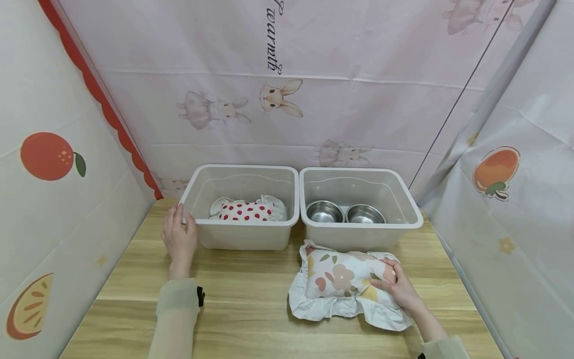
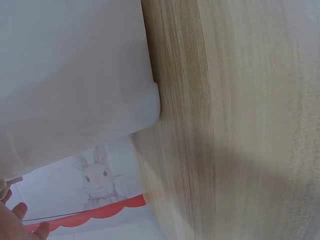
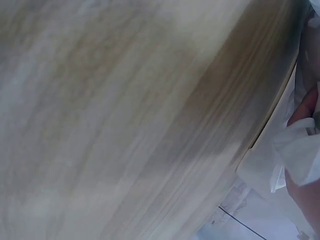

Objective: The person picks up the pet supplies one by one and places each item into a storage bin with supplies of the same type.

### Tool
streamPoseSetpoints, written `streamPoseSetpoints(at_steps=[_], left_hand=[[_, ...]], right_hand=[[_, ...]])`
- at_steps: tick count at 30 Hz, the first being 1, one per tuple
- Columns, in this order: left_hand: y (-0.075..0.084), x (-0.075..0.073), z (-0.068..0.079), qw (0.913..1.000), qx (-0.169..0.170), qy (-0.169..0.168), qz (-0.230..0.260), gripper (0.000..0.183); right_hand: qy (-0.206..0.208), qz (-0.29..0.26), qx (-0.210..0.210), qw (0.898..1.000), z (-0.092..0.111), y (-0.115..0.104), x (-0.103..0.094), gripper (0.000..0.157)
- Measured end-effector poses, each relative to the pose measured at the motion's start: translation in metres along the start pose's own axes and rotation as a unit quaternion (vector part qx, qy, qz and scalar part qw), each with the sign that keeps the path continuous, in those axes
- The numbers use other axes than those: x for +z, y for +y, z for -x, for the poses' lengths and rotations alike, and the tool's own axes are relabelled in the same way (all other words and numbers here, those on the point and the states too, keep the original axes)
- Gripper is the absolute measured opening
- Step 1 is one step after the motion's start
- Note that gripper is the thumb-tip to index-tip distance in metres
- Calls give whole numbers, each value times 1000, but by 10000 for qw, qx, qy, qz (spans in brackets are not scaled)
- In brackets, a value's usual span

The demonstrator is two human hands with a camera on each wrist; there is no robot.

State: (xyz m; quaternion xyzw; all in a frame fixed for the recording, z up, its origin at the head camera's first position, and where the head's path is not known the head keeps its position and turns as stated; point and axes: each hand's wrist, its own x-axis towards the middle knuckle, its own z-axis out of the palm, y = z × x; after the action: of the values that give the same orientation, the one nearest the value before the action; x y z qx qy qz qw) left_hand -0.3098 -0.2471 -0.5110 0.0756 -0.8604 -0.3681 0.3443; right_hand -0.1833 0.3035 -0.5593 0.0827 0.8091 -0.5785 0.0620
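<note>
My right hand [image 1: 396,286] grips the lower-right cushion [image 1: 338,279], likely soft, sensibly by its end; my relaxed left hand [image 1: 180,238] touches a bin [image 1: 244,237].

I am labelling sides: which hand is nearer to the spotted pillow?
Left. The left hand, left of the spotted pillow, touches its bin; the right hand grips the floral pillow, farther right.

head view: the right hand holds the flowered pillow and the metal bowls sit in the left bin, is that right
Not quite: the head view shows the metal bowls in the right bin, not the left bin. The right hand does hold the flowered pillow.
</note>
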Motion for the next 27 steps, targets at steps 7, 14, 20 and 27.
streamPoseSetpoints(at_steps=[7, 14, 20, 27], left_hand=[[0, 0, -1, 10000, -39, -42, 2, 50], [1, 0, 0, 10000, -63, -60, -12, 50], [1, 0, 1, 10000, -50, -41, -3, 50], [0, 0, 1, 10000, 33, 57, 45, 49]], right_hand=[[93, -5, -51, 9999, 1, -4, -3, 71], [96, -1, -82, 9999, 3, -11, -7, 70], [61, -45, -152, 9999, 6, -18, -7, 70], [-24, -246, -320, 9992, 10, -30, -8, 68]])
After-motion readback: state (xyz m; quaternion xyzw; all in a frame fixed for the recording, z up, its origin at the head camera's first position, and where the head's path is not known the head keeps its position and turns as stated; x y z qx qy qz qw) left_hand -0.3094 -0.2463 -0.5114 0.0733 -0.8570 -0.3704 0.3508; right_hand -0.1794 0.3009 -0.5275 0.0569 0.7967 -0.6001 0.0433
